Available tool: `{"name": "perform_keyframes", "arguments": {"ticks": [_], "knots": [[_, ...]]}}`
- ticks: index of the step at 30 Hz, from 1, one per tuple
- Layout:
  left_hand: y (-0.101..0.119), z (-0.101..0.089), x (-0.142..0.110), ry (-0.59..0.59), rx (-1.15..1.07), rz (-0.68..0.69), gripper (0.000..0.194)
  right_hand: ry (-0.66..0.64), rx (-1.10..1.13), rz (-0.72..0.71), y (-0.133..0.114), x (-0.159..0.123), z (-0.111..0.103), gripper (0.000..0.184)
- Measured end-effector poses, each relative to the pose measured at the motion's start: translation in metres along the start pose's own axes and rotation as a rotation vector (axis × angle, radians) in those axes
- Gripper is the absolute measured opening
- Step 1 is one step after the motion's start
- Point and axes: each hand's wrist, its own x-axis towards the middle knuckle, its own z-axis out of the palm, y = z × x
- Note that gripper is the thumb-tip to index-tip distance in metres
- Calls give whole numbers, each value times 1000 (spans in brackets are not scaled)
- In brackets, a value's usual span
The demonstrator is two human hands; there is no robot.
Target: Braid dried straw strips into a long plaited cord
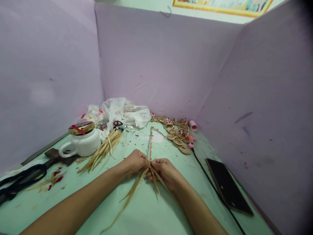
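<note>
A thin braid of straw-coloured fibre (pixel 151 143) runs away from me up the middle of the table, then bends right toward a pile of woven pieces. At its near end my left hand (pixel 138 162) is closed, pinching the strands. Close beside it, my right hand (pixel 163 171) also grips the braid's end with thumb and fingers. Loose fibre strands (pixel 135 191) fan out below both hands, the longest trailing toward the front left. The exact point where the strands cross is partly covered by my fingers.
At left stand a white mug (pixel 86 143) with a gold lid, a bundle of dry fibre (pixel 104 150), large black-handled scissors (pixel 23 178) and a hammer-like tool (pixel 55 157). Behind are a white plastic bag (pixel 129 112) and woven ornaments (pixel 177 137). A dark phone (pixel 228 186) and black cable (pixel 212 184) lie right.
</note>
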Motion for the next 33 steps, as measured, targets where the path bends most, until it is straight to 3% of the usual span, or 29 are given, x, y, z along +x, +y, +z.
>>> {"name": "perform_keyframes", "arguments": {"ticks": [14,19,25,30,33], "knots": [[5,-4,-2,-27,166,104,8,72,-217,-67,3,7,-8,14],[5,-7,-3,-56,228,62,11,94,-224,-78,4,8,-8,10],[4,-24,2,-124,285,-7,11,99,-292,-93,7,11,-10,13],[9,-42,-2,-248,238,-17,16,35,-201,-68,7,9,-7,13],[13,-55,-3,-253,249,-12,20,39,-159,-43,7,9,-5,11]]}}
